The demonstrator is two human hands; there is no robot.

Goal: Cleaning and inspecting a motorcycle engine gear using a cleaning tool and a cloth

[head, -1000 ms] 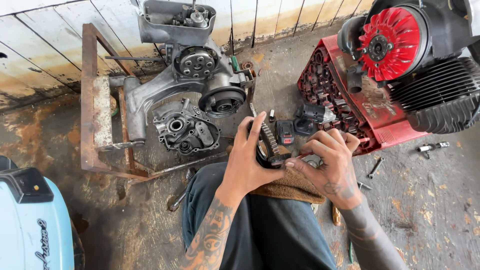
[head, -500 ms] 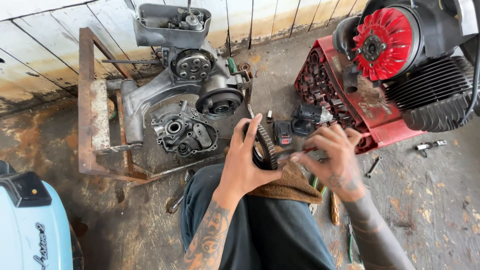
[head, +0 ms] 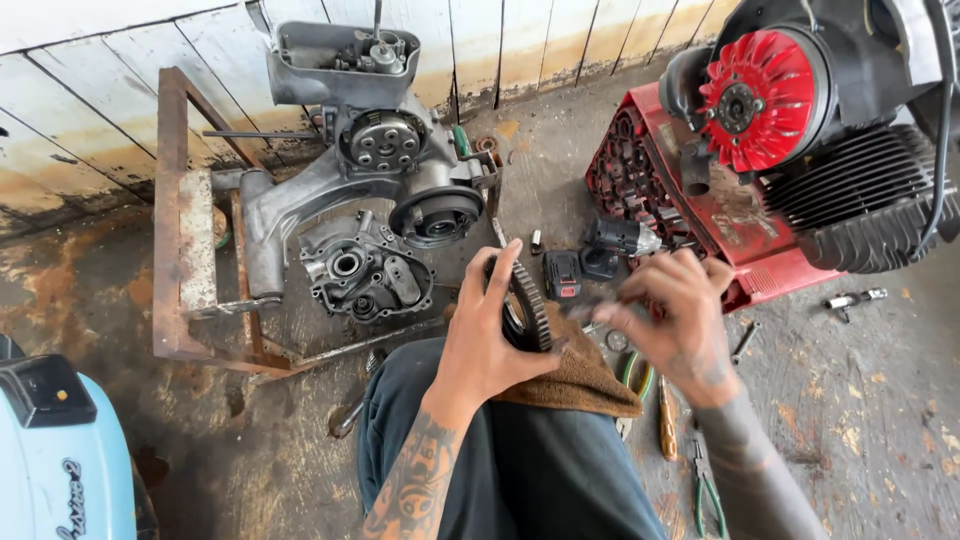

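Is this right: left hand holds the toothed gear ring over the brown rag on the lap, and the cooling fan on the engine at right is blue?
Not quite. The head view shows the cooling fan is red, not blue. The rest stands: the left hand holds the toothed gear ring over the brown rag on the lap.

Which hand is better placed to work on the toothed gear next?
Right, probably. The left hand grips the toothed gear upright over the brown rag; the right hand hovers beside it, fingers pinched, free to act.
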